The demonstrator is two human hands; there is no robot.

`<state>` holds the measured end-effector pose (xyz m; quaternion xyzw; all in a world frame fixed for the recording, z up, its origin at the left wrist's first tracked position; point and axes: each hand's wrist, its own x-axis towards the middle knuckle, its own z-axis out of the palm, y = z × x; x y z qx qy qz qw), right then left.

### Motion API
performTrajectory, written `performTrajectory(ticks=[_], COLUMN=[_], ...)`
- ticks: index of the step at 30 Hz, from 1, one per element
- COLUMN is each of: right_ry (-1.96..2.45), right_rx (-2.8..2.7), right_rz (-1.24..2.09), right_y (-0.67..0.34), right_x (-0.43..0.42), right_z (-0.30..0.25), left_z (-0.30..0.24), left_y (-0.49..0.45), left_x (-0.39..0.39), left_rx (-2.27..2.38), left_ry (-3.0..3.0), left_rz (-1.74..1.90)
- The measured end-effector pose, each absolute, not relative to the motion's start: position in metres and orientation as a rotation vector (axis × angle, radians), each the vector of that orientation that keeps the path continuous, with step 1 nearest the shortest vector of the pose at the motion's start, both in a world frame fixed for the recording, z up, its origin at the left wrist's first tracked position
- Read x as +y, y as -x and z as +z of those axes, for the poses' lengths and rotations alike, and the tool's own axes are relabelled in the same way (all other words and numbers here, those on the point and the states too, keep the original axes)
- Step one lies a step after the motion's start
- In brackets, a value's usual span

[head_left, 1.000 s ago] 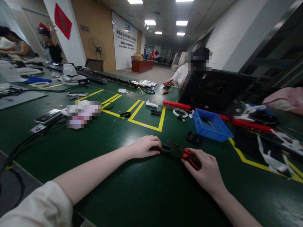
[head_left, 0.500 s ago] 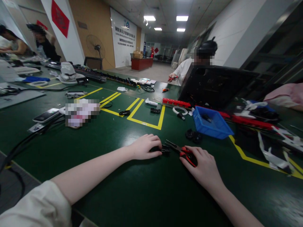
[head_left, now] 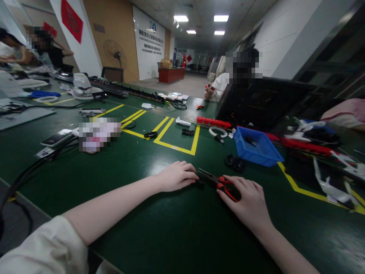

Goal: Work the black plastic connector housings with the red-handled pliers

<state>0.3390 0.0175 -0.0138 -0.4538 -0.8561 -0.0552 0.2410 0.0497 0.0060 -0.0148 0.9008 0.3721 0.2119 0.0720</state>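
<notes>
My left hand [head_left: 176, 176] rests on the green table [head_left: 119, 171] with its fingers curled over a small black part [head_left: 199, 182], of which only an edge shows. My right hand [head_left: 247, 201] is wrapped round the red and black handles of a pair of pliers [head_left: 221, 182]. The plier jaws point left and reach the black part under my left fingertips.
A blue bin [head_left: 258, 150] stands behind my right hand, with black round parts [head_left: 235, 163] beside it. Yellow tape lines [head_left: 173, 146], small black parts, a phone [head_left: 55, 137] and cables lie to the left. A person [head_left: 225, 85] works across the table behind a black case [head_left: 262, 104].
The pliers have moved left until their jaws meet the black part. My left fingers now cover more of that part. The person opposite has shifted their hands.
</notes>
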Motion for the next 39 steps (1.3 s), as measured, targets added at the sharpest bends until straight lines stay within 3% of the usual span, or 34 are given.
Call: performTrajectory(ticks=[19, 39], right_ry=[1.098, 0.843], right_rx=[-2.406, -2.698], right_rz=[-0.182, -0.391], right_y=[-0.345, -0.334], right_x=[0.02, 0.015], right_z=[-0.015, 0.047], left_z=[-0.004, -0.01], left_y=[-0.063, -0.061], left_x=[-0.011, -0.01], left_rx=[1.288, 1.26], left_ry=[-2.413, -2.255], left_rz=[0.608, 0.698])
